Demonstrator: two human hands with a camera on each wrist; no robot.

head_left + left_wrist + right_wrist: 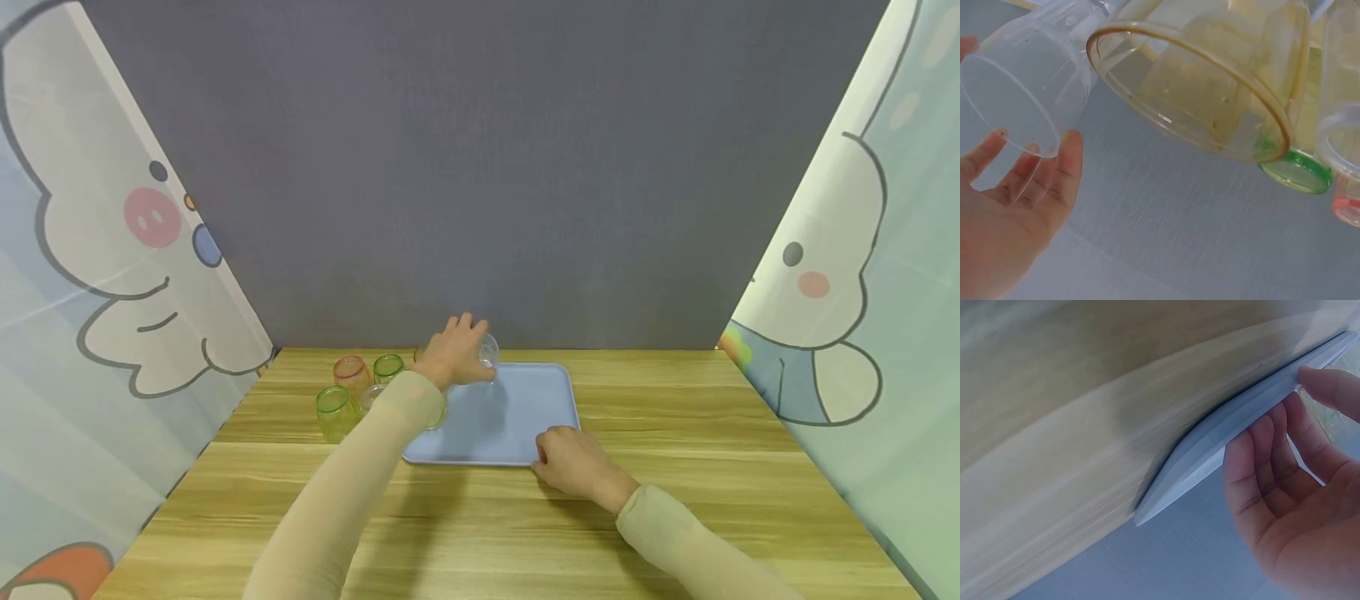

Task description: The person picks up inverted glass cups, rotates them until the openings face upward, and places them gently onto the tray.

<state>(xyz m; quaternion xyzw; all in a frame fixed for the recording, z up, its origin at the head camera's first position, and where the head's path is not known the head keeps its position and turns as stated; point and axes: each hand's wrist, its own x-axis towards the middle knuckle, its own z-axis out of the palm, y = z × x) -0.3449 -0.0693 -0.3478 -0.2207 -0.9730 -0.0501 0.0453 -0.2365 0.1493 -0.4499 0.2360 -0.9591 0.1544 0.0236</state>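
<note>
My left hand (453,354) grips a clear glass cup (489,352) by its rim end, at the back edge of a light blue tray (525,408). In the left wrist view the fingertips lie along the rim of that clear cup (1016,94), with the thumb partly out of frame. Beside it is a glass with an amber rim (1210,100), apart from the fingers. My right hand (573,458) holds the tray's near right corner. The right wrist view shows the fingers over the tray edge (1210,434) and the thumb against its outer side.
Left of the tray stand several tinted glasses on the wooden table (645,400): a yellow-green one (337,417), a pink one (351,375), a green one (388,368) and a clear one (369,398). The left arm partly hides others. A grey panel (487,167) rises behind the table.
</note>
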